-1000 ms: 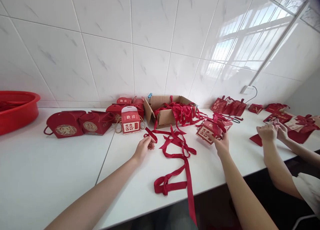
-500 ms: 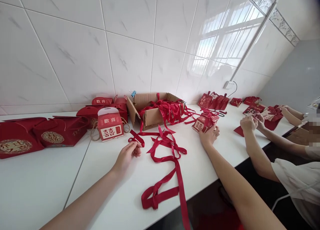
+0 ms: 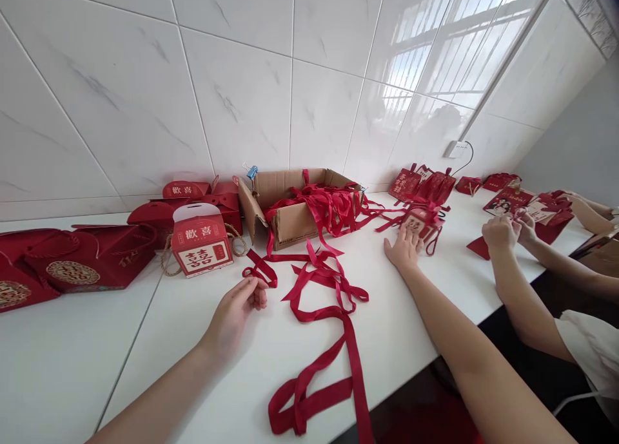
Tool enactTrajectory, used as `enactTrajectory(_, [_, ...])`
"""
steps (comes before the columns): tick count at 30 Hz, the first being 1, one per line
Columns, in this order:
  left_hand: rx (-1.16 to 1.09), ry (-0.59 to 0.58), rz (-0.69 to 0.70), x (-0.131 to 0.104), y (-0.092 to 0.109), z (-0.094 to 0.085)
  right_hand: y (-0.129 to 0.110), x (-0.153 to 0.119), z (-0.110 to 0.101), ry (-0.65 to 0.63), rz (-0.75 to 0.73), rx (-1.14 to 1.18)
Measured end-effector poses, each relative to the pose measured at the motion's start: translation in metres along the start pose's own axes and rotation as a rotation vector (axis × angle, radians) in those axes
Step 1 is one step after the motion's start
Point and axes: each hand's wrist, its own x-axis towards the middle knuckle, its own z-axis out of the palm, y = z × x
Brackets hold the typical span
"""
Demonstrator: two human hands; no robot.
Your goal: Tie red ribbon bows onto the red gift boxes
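My left hand [image 3: 239,305] hovers over the table just below a curled end of red ribbon [image 3: 264,273]. Its fingers are curled together, and their inner side is hidden. My right hand [image 3: 405,250] is stretched out with its fingers apart, fingertips touching the front of a small red gift box [image 3: 425,222] tied with ribbon. Between my hands a long red ribbon [image 3: 355,360] lies in loops and runs over the front table edge. Left of it stands a red and white gift box [image 3: 200,238] with rope handles.
At the wall a cardboard box [image 3: 293,229] overflows with red ribbons [image 3: 333,205]. Larger red gift boxes [image 3: 101,257] stand at left. On the right, beyond more red packages [image 3: 420,183], a co-worker's hands [image 3: 500,231] work with a red item; another person's arm is farther along.
My right hand has pushed the small ribbon-tied box away toward the wall, and its grip has loosened into spread fingers. My left hand has drawn back slightly from the ribbon end. The view has shifted.
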Motion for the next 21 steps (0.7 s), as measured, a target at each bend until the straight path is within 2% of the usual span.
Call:
enactTrajectory(6, [-0.003,0.004,-0.013,0.001,-0.002,-0.002,-0.004,0.009,0.009,-0.148,0.031,-0.144])
enactTrajectory(11, [0.047,0.002,-0.011,0.000,-0.002,-0.003,-0.017,0.012,0.015,-0.085,-0.090,-0.129])
enactTrajectory(17, [0.129,0.021,-0.027,-0.005,-0.005,-0.004,-0.026,0.056,0.032,-0.111,0.109,-0.091])
enactTrajectory(21, [0.214,0.001,-0.027,-0.007,-0.011,-0.004,-0.030,0.090,0.049,-0.143,0.110,-0.081])
